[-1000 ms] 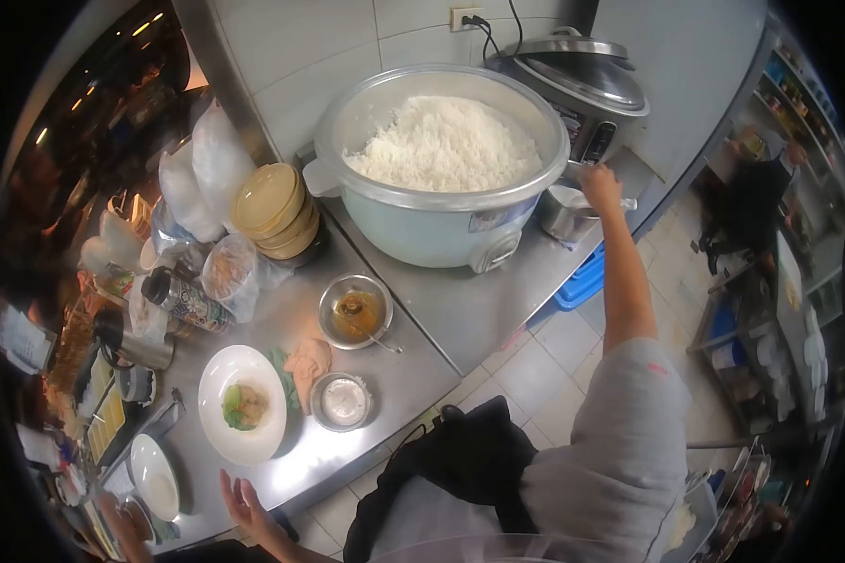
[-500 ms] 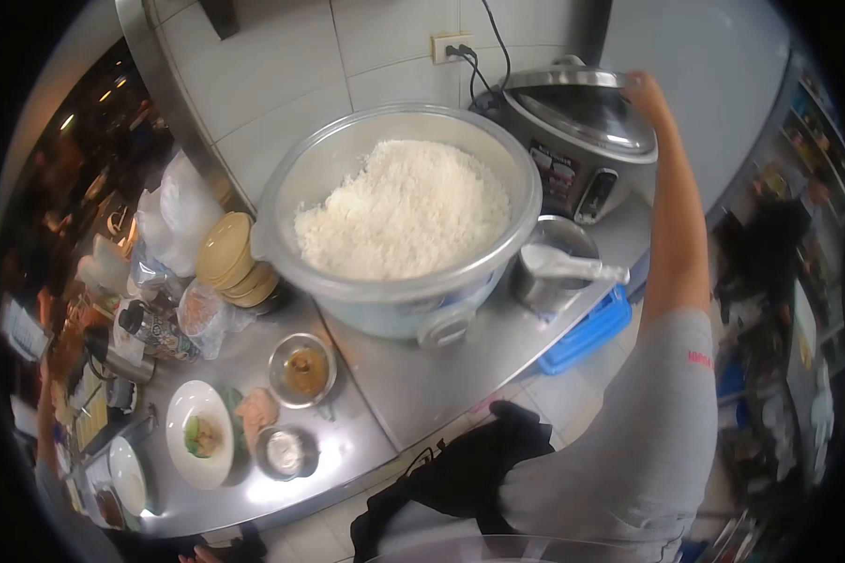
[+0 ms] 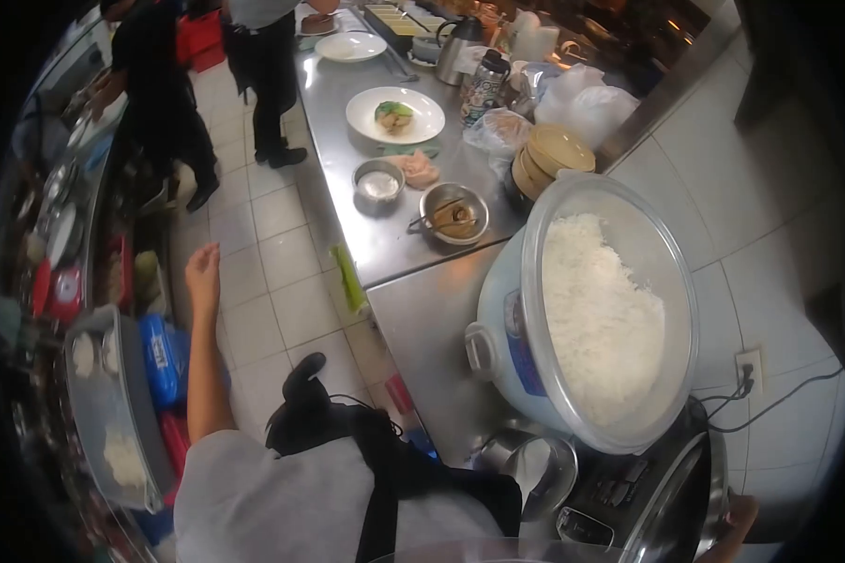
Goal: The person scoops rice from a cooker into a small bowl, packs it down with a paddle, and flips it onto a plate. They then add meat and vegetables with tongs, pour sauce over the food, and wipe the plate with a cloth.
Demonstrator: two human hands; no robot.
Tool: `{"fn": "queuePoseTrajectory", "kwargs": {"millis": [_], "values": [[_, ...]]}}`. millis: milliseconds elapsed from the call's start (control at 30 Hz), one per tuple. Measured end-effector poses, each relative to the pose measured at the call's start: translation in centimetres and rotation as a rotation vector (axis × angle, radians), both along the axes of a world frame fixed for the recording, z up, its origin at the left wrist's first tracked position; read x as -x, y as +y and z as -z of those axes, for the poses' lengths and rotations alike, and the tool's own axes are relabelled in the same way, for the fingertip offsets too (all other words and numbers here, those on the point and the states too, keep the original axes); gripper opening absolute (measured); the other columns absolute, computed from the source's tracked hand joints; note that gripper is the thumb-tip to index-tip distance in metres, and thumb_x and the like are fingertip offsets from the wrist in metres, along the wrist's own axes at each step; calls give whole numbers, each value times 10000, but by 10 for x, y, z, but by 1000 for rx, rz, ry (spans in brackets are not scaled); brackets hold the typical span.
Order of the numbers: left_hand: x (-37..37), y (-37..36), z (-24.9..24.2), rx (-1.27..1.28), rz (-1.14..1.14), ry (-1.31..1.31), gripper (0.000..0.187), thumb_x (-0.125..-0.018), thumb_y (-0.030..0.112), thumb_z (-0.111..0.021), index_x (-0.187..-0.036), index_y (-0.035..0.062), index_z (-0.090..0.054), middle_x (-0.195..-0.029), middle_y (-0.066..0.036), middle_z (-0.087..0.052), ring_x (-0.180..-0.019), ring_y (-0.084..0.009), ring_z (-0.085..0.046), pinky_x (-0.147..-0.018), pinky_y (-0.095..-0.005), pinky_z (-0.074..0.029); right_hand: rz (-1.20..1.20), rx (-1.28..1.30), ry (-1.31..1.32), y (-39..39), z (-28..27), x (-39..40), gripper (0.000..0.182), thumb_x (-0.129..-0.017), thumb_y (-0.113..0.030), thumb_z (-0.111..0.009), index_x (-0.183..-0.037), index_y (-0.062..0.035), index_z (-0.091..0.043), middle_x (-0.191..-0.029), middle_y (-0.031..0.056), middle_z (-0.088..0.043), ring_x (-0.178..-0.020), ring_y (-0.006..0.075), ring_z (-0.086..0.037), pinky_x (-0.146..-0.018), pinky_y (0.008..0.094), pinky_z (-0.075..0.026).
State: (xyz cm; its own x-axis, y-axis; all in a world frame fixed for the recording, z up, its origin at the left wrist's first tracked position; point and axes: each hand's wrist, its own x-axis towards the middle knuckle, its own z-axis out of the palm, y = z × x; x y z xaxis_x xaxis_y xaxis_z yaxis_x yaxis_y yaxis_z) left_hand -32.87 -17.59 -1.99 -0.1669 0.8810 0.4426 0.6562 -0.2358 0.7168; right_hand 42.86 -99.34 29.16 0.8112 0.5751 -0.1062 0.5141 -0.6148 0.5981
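My left hand [image 3: 204, 274] hangs in the air over the tiled floor, empty, its fingers loosely bent. At the bottom right, my right hand [image 3: 739, 518] grips the rim of the rice cooker's lid [image 3: 680, 511]; its fingers are partly hidden. The dark rice cooker [image 3: 615, 488] is partly cut off by the frame edge. Beside it stands a large tub [image 3: 513, 361] heaped with white rice [image 3: 601, 314]. A metal pot [image 3: 558, 474] with a white scoop [image 3: 532, 464] is next to the cooker.
The steel counter [image 3: 422, 324] holds plates, an oval dish with food [image 3: 422, 113], small metal bowls [image 3: 379, 185], steamer baskets [image 3: 558, 150] and a flask [image 3: 484, 89]. Two people [image 3: 150, 84] stand at the upper left. A grey bin [image 3: 113, 403] and blue box [image 3: 163, 361] are at left.
The view has swung left, so the tub and cooker now lie at the right. My left hand has come into view. My right hand remains at the lid's rim.
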Motion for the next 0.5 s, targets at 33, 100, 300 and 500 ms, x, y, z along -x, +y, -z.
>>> {"fn": "queuePoseTrajectory", "kwargs": {"millis": [33,100,300,500], "values": [[7,-16,11,137,2,-124,219,-802,170,-606,-962,21,-619,-1001,-130,-595,-973,-227,-544,-766,-307,-439,97,-26,3,5,-2,5,280,-688,-201,-571,-926,-60,-612,-918,133,-628,-887,258,-593,-794,363,-456],[7,-38,33,285,12,-255,238,-797,165,-601,-981,15,-613,-945,-112,-609,-904,-195,-567,-712,-292,-449,218,-76,11,22,-4,24,283,-707,-207,-565,-944,-56,-606,-916,134,-627,-877,256,-594,-787,361,-460],[46,-84,135,862,-178,-259,322,-738,151,-623,-1019,-2,-594,-795,-75,-594,-698,-114,-544,-551,-253,-421,403,-145,32,62,-9,77,295,-767,-226,-545,-995,-44,-587,-907,137,-625,-846,252,-598,-768,356,-472],[88,-118,199,1133,-307,441,425,-647,152,-700,-1021,-16,-588,-1041,-199,-598,-971,-333,-582,-813,-373,-476,649,-284,-23,86,-53,174,310,-827,-244,-526,-1047,-31,-569,-899,140,-623,-815,248,-601,-749,350,-484]]}}
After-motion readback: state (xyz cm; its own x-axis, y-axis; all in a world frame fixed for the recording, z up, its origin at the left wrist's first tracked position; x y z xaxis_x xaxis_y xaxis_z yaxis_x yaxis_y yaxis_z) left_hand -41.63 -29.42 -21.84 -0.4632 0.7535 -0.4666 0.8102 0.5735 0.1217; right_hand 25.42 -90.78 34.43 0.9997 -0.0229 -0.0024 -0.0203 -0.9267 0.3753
